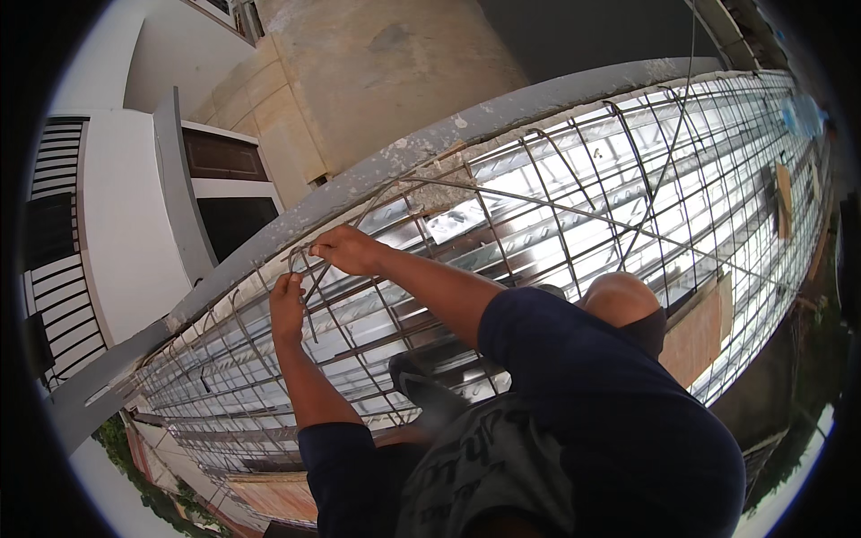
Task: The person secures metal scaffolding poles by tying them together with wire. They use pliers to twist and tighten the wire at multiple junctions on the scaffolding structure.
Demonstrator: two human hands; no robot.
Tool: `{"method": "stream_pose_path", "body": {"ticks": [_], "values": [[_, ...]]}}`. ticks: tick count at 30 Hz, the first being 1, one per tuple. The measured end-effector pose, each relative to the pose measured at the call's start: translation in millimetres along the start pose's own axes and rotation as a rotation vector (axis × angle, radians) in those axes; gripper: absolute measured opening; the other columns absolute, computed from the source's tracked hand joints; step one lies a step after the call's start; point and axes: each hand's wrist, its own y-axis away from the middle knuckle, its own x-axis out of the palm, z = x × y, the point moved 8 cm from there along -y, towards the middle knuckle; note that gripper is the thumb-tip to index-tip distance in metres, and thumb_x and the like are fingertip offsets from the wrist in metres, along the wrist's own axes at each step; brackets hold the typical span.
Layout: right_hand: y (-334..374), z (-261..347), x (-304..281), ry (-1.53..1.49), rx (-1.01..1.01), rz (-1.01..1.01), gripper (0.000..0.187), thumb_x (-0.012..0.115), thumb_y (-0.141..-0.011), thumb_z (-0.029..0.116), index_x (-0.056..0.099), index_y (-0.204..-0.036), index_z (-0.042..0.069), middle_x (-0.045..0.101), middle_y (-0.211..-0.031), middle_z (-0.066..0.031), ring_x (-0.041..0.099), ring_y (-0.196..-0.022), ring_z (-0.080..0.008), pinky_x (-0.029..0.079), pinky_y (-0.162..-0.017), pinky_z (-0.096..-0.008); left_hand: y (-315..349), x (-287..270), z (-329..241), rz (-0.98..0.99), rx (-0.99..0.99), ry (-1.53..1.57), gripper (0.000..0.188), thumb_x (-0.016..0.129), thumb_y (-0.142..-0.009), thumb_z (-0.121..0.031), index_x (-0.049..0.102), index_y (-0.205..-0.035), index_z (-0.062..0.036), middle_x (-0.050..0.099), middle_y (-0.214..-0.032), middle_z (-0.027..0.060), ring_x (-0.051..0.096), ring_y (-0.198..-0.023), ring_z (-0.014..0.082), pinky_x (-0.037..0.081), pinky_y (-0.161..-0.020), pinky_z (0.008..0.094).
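A grid of steel reinforcing bars (565, 247) lies over shiny ribbed metal decking (619, 170). Both my arms reach to its far edge, beside the concrete ledge. My left hand (288, 307) is closed round a thin steel bar (309, 312) with a bent end. Just right of it and a little farther off, my right hand (345, 250) pinches the hooked top of a bar at the same spot. Whether both hands grip one bar or two I cannot tell, and any tie wire is too small to make out.
A grey concrete ledge (386, 160) curves along the far side, with a drop to paving (359, 81) beyond. One long loose bar (556, 205) crosses the grid diagonally. Wooden boards (695, 336) lie at the right, and a blue plastic bottle (801, 117) stands at the far right.
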Motion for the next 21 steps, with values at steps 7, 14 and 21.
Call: {"method": "stream_pose_path", "body": {"ticks": [7,14,21], "values": [[-10,-2,-19,0.233,0.146,-0.151,0.029,0.048,-0.088,0.021,0.065,-0.104,0.005,0.064,-0.105,-0.0178,0.058,-0.102,-0.0354,0.044,-0.091,-0.0435,3,-28,-53,0.171,0.004,0.010,0.023,0.052,-0.093,-0.022,0.064,-0.094,-0.0029,0.052,-0.064,-0.0009,0.046,-0.055,0.0071,0.036,-0.051,0.0221],[-8,83,7,0.508,0.054,-0.097,0.025,0.055,-0.089,0.026,0.066,-0.101,0.006,0.060,-0.097,-0.0171,0.059,-0.095,-0.0336,0.046,-0.085,-0.0418,16,-56,-108,0.273,0.096,-0.162,0.027,0.053,-0.089,-0.025,0.066,-0.089,-0.0011,0.053,-0.063,0.0020,0.045,-0.055,0.0103,0.040,-0.053,0.0262],[4,64,17,0.439,0.210,0.099,0.027,0.056,-0.088,0.028,0.067,-0.095,0.003,0.065,-0.089,-0.0167,0.061,-0.089,-0.0340,0.047,-0.080,-0.0420,27,-72,-58,0.214,0.163,-0.238,0.049,0.052,-0.090,-0.031,0.048,-0.130,-0.0039,0.061,-0.113,0.0145,0.056,-0.105,0.0230,0.043,-0.091,0.0355]]}}
